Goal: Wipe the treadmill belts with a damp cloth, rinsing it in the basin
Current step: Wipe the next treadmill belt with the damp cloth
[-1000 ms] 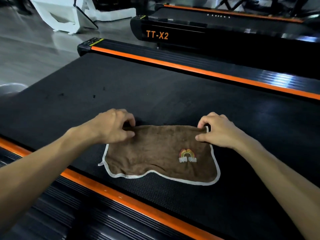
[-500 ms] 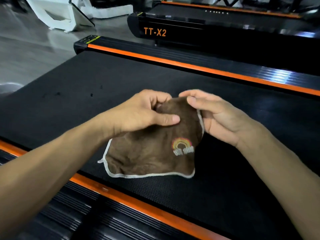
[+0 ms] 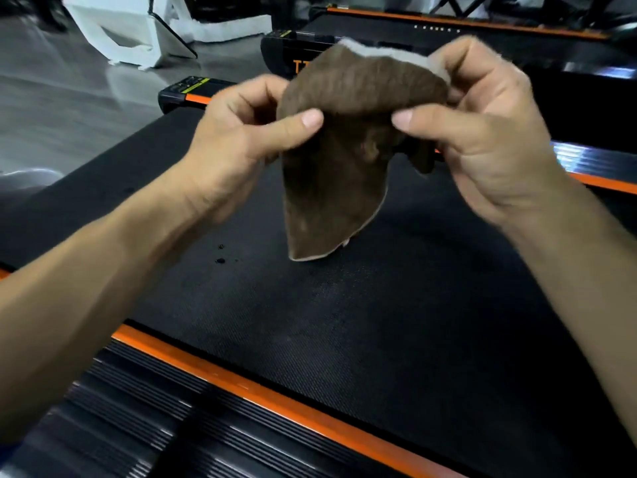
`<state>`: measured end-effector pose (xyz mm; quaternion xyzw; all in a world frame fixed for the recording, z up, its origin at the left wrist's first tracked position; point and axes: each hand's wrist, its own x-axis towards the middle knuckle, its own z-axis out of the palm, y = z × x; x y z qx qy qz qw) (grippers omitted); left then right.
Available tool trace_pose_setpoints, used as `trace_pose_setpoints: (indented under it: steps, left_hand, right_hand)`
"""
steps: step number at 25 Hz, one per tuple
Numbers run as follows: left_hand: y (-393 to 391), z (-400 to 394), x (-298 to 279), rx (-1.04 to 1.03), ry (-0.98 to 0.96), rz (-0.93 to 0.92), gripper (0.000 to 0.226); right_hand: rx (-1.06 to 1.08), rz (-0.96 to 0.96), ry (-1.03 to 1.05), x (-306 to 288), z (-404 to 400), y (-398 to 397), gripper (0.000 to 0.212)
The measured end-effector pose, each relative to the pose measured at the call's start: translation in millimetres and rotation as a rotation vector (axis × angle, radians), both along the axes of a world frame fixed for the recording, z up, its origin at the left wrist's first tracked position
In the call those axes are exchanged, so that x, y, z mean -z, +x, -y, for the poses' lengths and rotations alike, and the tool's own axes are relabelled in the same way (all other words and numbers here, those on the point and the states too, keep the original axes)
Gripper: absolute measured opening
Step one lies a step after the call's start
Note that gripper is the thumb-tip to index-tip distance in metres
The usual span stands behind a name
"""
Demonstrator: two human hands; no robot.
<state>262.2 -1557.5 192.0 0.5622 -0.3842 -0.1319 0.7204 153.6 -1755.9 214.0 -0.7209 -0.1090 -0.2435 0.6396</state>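
We see only our two forearms and hands, coming in from the lower corners of the view. Both forearms are bare as far as the edges of the view: no sleeve, cuff or glove shows on either one. The left hand [image 3: 238, 143] wears no ring, and its wrist carries no watch or band. The right hand [image 3: 489, 139] is likewise unadorned, with nothing on the fingers or the wrist. Our fingernails are short and unpainted, clearest on the two thumbs. Tendon lines show on the inside of the left wrist, and creases mark the heel of the right hand. Motion blur softens the outlines of both hands.
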Motion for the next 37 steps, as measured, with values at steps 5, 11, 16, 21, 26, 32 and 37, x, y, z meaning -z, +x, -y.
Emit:
trace_pose_setpoints:
  steps: [5, 11, 16, 21, 26, 32, 37]
  left_hand:
    - [-8.2, -37.6, 38.1, 0.433, 0.766, -0.084, 0.047]
    - [-32.7, -26.1, 67.2, 0.328, 1.225, -0.094, 0.027]
    - [-40.7, -16.9, 74.9, 0.294, 1.135, 0.621, 0.042]
    - [-61.0, -12.1, 86.4, 0.392, 1.163, 0.829, 0.025]
    - [-43.9, -6.0, 69.5, 0.143, 1.037, 0.251, 0.017]
    - [-18.1, -23.5, 77.3, -0.133, 1.106, 0.466, 0.018]
    - [-12.3, -41.5, 85.4, -0.142, 1.168, 0.466, 0.011]
  right_hand:
    - [-0.406, -0.719, -0.252, 24.2, 10.6, -41.8, 0.016]
    - [0.013, -0.797, -0.591, 95.3, 5.0, -34.1, 0.02]
    - [-0.132, -0.531, -1.139, 119.5, -27.1, -62.7, 0.046]
    - [0.012, -0.481, -1.127, 128.1, -38.3, -79.0, 0.021]
    - [0.104, -0.696, -0.609, 107.1, -11.2, -50.0, 0.016]
    - [-0.212, -0.357, -1.416, 158.0, -22.0, -54.2, 0.059]
    - [0.226, -0.336, -1.383, 176.3, 16.7, -24.0, 0.051]
